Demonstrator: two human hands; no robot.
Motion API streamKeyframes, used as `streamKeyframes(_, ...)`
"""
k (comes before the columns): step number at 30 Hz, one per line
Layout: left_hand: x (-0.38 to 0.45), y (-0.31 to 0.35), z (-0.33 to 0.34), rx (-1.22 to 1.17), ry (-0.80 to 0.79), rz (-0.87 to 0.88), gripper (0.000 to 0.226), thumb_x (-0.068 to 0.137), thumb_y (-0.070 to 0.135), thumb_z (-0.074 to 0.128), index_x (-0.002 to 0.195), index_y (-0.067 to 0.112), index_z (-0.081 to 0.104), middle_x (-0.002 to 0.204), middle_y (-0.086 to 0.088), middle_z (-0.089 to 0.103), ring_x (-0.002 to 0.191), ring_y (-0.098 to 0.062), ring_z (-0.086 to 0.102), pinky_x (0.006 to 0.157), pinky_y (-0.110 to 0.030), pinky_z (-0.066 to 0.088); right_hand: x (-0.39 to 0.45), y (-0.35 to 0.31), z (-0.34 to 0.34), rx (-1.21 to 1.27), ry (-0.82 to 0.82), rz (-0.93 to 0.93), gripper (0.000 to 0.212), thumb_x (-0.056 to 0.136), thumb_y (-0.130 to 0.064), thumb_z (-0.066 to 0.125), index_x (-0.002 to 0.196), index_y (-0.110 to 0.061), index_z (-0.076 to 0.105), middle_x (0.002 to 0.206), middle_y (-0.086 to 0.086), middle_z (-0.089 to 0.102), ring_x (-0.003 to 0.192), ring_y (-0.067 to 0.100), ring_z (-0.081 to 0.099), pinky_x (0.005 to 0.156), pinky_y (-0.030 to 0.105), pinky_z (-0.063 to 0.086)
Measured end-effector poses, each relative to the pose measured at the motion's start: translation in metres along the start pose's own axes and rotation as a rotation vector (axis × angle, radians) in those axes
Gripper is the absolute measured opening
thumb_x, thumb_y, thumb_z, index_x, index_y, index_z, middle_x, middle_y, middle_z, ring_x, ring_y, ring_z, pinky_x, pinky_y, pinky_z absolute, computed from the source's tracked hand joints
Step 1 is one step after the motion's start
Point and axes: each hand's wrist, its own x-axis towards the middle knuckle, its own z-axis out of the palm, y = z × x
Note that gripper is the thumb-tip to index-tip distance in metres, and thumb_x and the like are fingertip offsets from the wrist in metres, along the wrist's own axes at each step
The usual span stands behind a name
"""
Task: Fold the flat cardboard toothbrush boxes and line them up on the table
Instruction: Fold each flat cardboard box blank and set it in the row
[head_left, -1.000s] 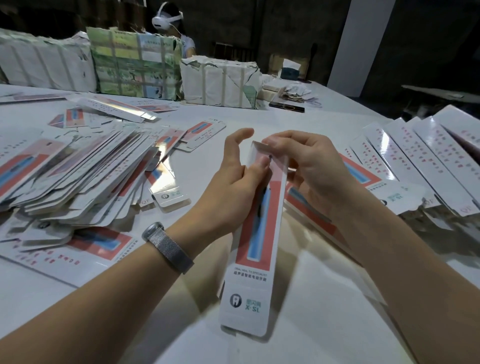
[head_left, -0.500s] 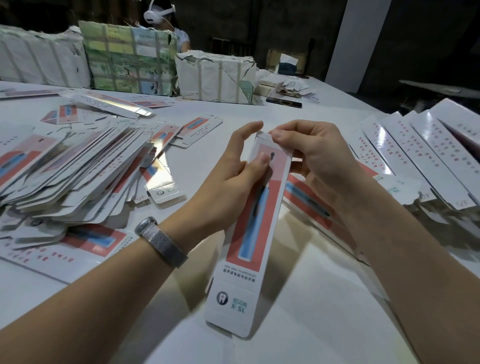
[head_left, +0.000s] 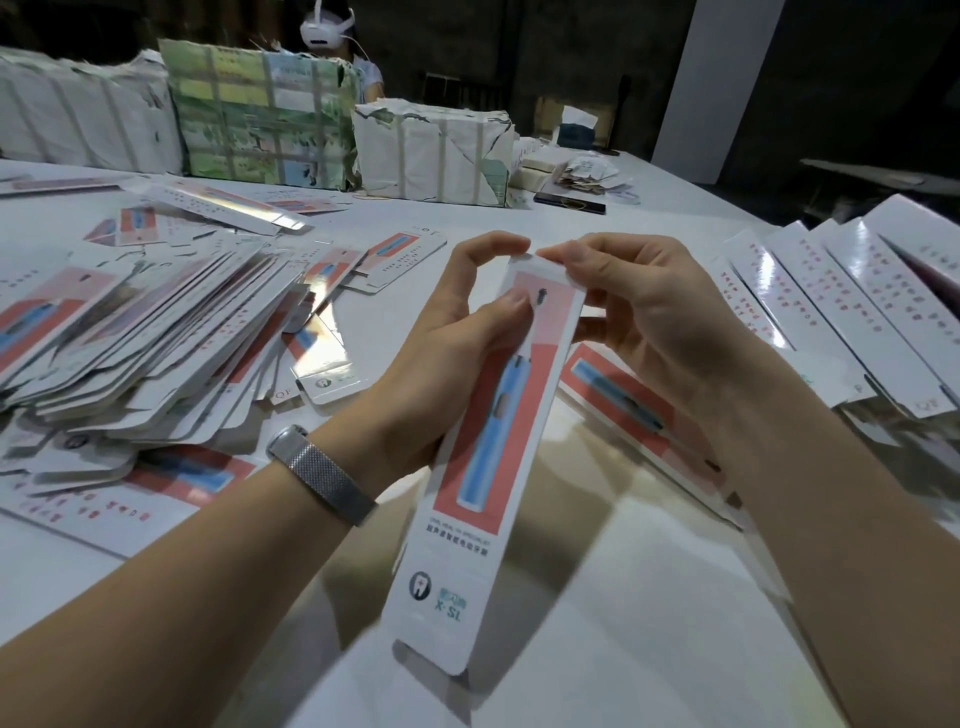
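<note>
Both hands hold a box (head_left: 498, 441) at frame centre, above the tabletop (head_left: 649, 623).
Left hand (head_left: 441, 374) clasps its side; right hand (head_left: 639, 312) pinches the top flap; flat boxes (head_left: 140, 338) piled at left.

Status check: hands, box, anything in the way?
Left hand and right hand both grip the toothbrush box, pinching its top end. Nothing blocking; flat stack left.

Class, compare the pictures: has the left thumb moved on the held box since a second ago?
No: the left hand keeps its thumb beside the printed brush head on the box.
</note>
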Motion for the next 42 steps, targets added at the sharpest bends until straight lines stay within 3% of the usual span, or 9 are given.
streamKeyframes(4,-0.002,0.002,-0.001,0.000,-0.023,0.023,0.015,0.105,0.023,0.044,0.117,0.033,0.046,0.083,0.001,0.071,0.060,-0.013,0.068,0.053,-0.022,0.054,-0.001,-0.003,-0.002,0.017,-0.046,0.008,0.028,0.084,-0.033,0.061,0.090,-0.009,0.074,0.083,0.005,0.074,0.082,0.022,0.072,0.070,0.034,0.061)
streamKeyframes(12,0.004,-0.003,-0.002,0.146,0.183,0.100,0.007,0.108,0.025,0.040,0.113,0.029,0.040,0.062,0.008,0.065,0.054,-0.009,0.061,0.052,-0.021,0.051,0.000,0.006,0.024,-0.064,0.050,-0.026,0.047,0.089,-0.053,0.045,0.109,-0.020,0.072,0.102,-0.001,0.076,0.096,0.015,0.071,0.076,0.038,0.061)
streamKeyframes(17,0.012,-0.006,0.001,0.160,0.324,0.099,0.014,0.106,0.023,0.045,0.107,0.037,0.041,0.061,0.009,0.065,0.052,-0.007,0.061,0.049,-0.022,0.051,0.000,0.009,0.030,-0.074,0.039,0.032,0.039,0.102,-0.051,0.036,0.128,-0.032,0.059,0.105,-0.018,0.072,0.096,-0.002,0.068,0.072,0.018,0.056)
streamKeyframes(20,0.015,-0.004,-0.001,0.072,0.421,0.082,0.016,0.106,0.025,0.048,0.112,0.037,0.038,0.074,0.006,0.070,0.060,-0.010,0.067,0.048,-0.027,0.053,-0.002,0.012,0.038,-0.448,0.087,-0.098,0.053,0.094,-0.043,0.062,0.144,-0.036,0.047,0.125,-0.011,0.054,0.102,-0.002,0.058,0.079,0.010,0.049)
streamKeyframes(23,0.016,-0.002,-0.004,-0.118,0.362,-0.061,0.018,0.106,0.039,0.042,0.124,0.036,0.043,0.096,-0.003,0.071,0.069,-0.016,0.072,0.057,-0.034,0.059,-0.002,0.016,0.034,-0.864,0.068,-0.199,0.072,0.083,-0.037,0.076,0.147,-0.027,0.046,0.118,-0.005,0.041,0.096,-0.001,0.044,0.083,-0.002,0.034)
streamKeyframes(27,0.018,-0.006,-0.007,0.075,0.217,-0.224,0.034,0.105,0.047,0.038,0.139,0.048,0.037,0.110,-0.006,0.066,0.094,-0.024,0.066,0.082,-0.041,0.059,0.004,0.021,0.019,-1.052,0.161,-0.040,0.065,0.082,-0.043,0.073,0.143,-0.030,0.052,0.108,-0.006,0.038,0.081,-0.001,0.044,0.067,0.009,0.029)
streamKeyframes(31,0.019,-0.014,-0.015,0.614,0.291,0.023,0.042,0.103,0.039,0.047,0.140,0.050,0.031,0.105,0.010,0.057,0.103,-0.017,0.060,0.087,-0.040,0.051,0.009,0.029,0.003,-1.299,0.185,0.158,0.053,0.086,-0.048,0.066,0.134,-0.028,0.059,0.108,0.001,0.047,0.101,0.020,0.050,0.081,0.031,0.041)
streamKeyframes(36,0.022,-0.010,-0.030,0.484,0.393,0.035,0.019,0.099,0.036,0.048,0.118,0.039,0.053,0.105,0.001,0.067,0.098,-0.018,0.065,0.087,-0.043,0.052,0.015,0.031,-0.023,-1.559,0.277,0.324,0.049,0.087,-0.051,0.060,0.128,-0.026,0.057,0.110,0.003,0.059,0.111,0.029,0.052,0.092,0.043,0.042)
streamKeyframes(42,0.024,-0.001,-0.044,0.537,0.497,0.066,0.014,0.087,0.032,0.050,0.094,0.038,0.061,0.099,-0.001,0.070,0.092,-0.018,0.065,0.072,-0.031,0.045,0.013,0.032,-0.051,-1.533,0.340,0.409,0.043,0.087,-0.041,0.066,0.124,-0.020,0.060,0.113,0.008,0.063,0.106,0.029,0.054,0.078,0.036,0.042)
